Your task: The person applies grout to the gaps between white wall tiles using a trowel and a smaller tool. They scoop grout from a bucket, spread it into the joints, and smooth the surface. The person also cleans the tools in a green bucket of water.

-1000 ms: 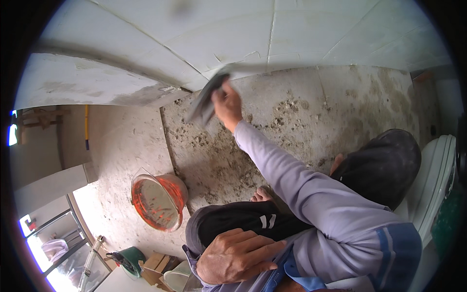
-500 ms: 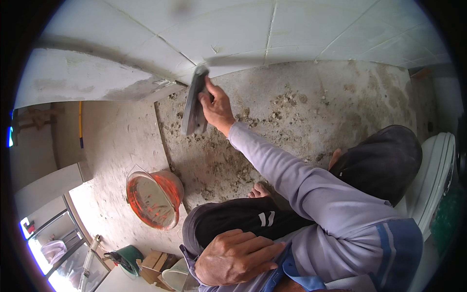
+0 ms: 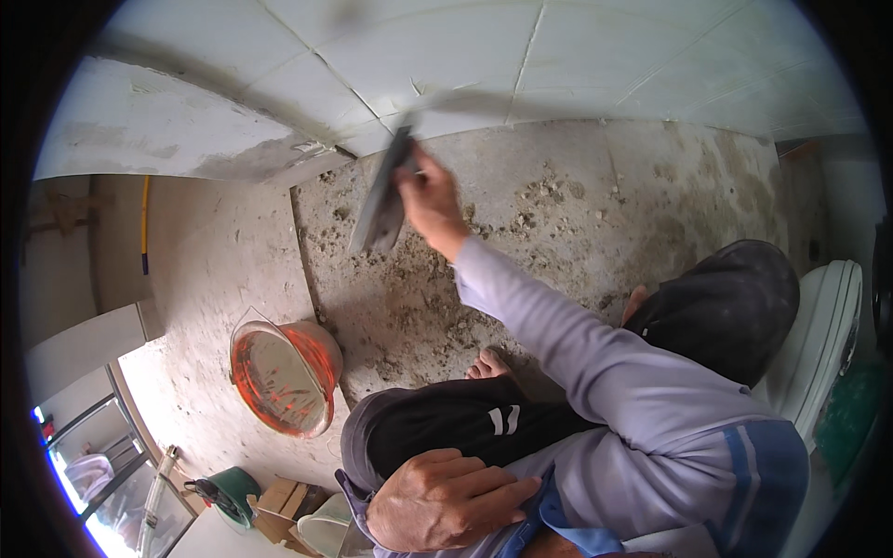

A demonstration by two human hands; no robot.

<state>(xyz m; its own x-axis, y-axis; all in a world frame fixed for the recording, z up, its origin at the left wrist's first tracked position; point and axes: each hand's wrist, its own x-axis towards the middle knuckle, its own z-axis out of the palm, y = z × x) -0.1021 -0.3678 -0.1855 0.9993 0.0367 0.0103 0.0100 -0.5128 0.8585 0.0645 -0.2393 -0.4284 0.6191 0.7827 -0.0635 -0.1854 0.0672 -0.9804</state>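
My right hand [image 3: 433, 200] reaches out to the wall and is closed around a grey flat float [image 3: 381, 200], whose upper tip is at the foot of the white tiled wall [image 3: 442, 51]. Motion blurs the hand and the float a little. The float's long blade hangs over the dirty floor at the inner corner. Close to my body, my left hand [image 3: 456, 502] rests by my dark-trousered knee with its fingers loosely curled together. I see nothing in it, though its palm is hidden. An orange bucket [image 3: 321, 358] of pale grey paste stands to the left.
Crumbs of mortar [image 3: 544, 200] lie scattered over the floor. A low ledge [image 3: 177, 126] juts out at the left. A green bucket [image 3: 233, 493], a cardboard box [image 3: 279, 507] and a pale tub [image 3: 326, 530] stand at lower left. A white rounded fixture [image 3: 819, 335] is at the right.
My right hand and the float have shifted slightly right and up in the picture. The whole view has also moved a little. My left hand stays by the knee.
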